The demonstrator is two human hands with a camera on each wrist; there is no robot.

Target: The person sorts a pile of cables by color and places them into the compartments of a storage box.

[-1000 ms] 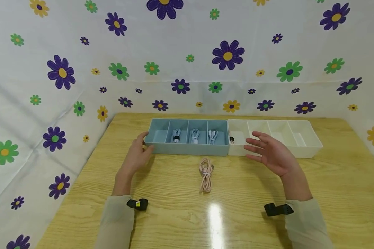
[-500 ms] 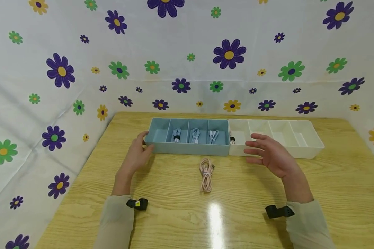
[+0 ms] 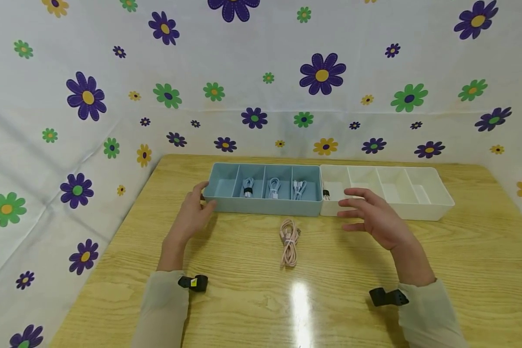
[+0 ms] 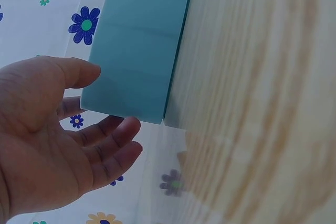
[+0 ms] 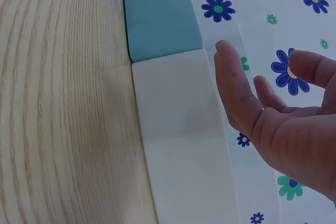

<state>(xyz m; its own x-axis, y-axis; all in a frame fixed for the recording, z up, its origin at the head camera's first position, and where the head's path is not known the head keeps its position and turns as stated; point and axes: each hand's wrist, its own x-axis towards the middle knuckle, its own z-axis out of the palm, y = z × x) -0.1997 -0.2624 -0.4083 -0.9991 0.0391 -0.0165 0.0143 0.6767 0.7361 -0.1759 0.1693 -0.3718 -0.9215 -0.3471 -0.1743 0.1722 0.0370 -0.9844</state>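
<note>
In the head view a blue divided box (image 3: 265, 206) stands on the table, end to end with a cream-white divided box (image 3: 417, 212). My left hand (image 3: 190, 216) rests at the blue box's left end. Its thumb lies by the front wall, and its loosely bent fingers (image 4: 113, 140) reach around the end. Over the front of the white box hovers my right hand (image 3: 376, 220), fingers spread and holding nothing. A pink bundled charging cable (image 3: 289, 245) lies on the wood before the boxes. Light-blue cables (image 3: 248, 186) occupy three blue compartments; the leftmost is bare.
A cable with a black strap (image 3: 326, 194) sits in the white box's leftmost compartment. The wooden table (image 3: 243, 299) reaches back to a white cloth with printed flowers (image 3: 322, 75), which also hangs along the left and right sides.
My right hand has dropped slightly toward me, its fingers a little more bent. The left hand stays at the blue box's end. The head view has shifted slightly.
</note>
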